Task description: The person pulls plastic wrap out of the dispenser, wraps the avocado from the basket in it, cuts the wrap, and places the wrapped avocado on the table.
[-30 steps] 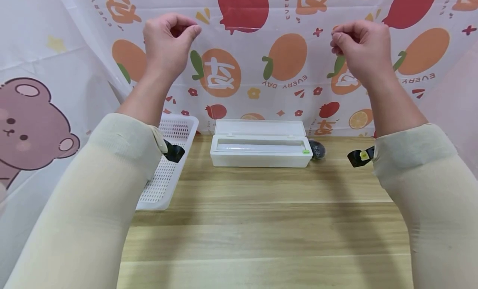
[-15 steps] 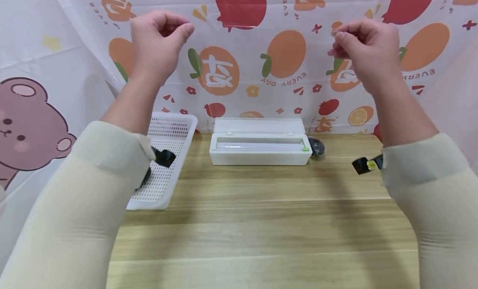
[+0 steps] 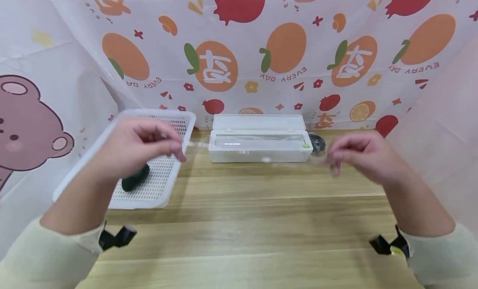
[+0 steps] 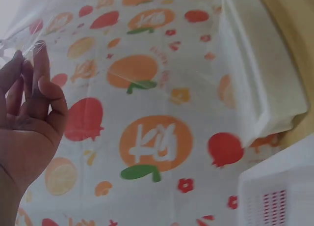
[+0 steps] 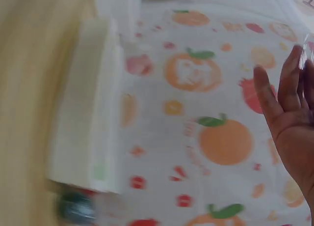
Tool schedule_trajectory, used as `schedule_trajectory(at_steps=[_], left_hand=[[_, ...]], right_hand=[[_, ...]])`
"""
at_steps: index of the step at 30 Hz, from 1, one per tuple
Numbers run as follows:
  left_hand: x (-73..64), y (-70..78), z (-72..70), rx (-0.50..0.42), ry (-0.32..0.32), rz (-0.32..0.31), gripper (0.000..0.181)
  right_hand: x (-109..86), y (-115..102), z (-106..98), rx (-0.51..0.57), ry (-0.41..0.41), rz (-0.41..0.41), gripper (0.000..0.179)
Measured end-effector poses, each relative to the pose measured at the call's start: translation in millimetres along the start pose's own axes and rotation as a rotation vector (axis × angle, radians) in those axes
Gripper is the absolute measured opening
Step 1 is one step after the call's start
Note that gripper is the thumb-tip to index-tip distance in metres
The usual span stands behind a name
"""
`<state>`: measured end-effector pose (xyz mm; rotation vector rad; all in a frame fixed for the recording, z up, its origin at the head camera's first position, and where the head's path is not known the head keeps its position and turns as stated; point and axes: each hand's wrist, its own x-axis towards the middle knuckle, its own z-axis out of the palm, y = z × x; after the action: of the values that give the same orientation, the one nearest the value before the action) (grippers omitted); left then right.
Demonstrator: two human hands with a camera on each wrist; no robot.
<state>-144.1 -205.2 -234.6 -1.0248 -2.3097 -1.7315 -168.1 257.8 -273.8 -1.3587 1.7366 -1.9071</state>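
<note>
Clear plastic film [image 3: 198,144] spans the left hand [image 3: 147,146] and right hand [image 3: 360,156], fingers [image 4: 41,64] pinching its ends over the wooden bench [image 3: 239,227]; spreading it seems the step, laying it down likely calls for even tension. Beyond, the white box [image 3: 257,132] stands open.

Pale cream sleeves [image 3: 48,256] are worn; black wrist cameras [image 3: 125,236] are fitted, the right marked with a yellow patch [image 3: 396,251].

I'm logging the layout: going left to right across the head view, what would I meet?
Bear print, left hand, white box, dark round object, right hand. Left out because they overlap others: white basket, clear film.
</note>
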Motion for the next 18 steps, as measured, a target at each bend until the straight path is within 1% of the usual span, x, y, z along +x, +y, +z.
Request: schedule_trajectory(at_steps=[1,3,6,8,10,12,14,18], left_hand=[[-9.3,-6.4,5.6,-0.042,-0.05,-0.018,0.017],[-28.4,-18.7,19.2,-0.014,-0.108,-0.1,0.017],[-55.6,-45.4,43.0,-0.034,-0.209,-0.234,0.01],[-72.9,-64.7,59.2,-0.078,-0.279,-0.329,0.005],[-87.7,-82.6,73.8,-0.129,-0.347,-0.404,0.007],[-99.6,-96.7,84.9,-0.156,-0.402,-0.467,0.01],[-107.7,-107.9,92.4,-0.157,-0.432,-0.51,0.013],[-115.4,-122.1,98.2,-0.08,-0.456,-0.553,0.013]], right_hand=[[-8.7,8,6,-0.014,-0.028,0.049,0.032],[-25.2,25,17,-0.034,-0.078,0.167,0.03],[-48.5,51,32,-0.011,-0.136,0.347,0.019],[-62.2,70,41,0.005,-0.161,0.431,0.013],[-74.3,86,48,0.032,-0.18,0.491,0.011],[-84.8,99,54,0.036,-0.194,0.537,0.012],[-93.4,110,59,0.026,-0.199,0.582,0.013],[-103.2,127,69,-0.037,-0.19,0.67,0.014]])
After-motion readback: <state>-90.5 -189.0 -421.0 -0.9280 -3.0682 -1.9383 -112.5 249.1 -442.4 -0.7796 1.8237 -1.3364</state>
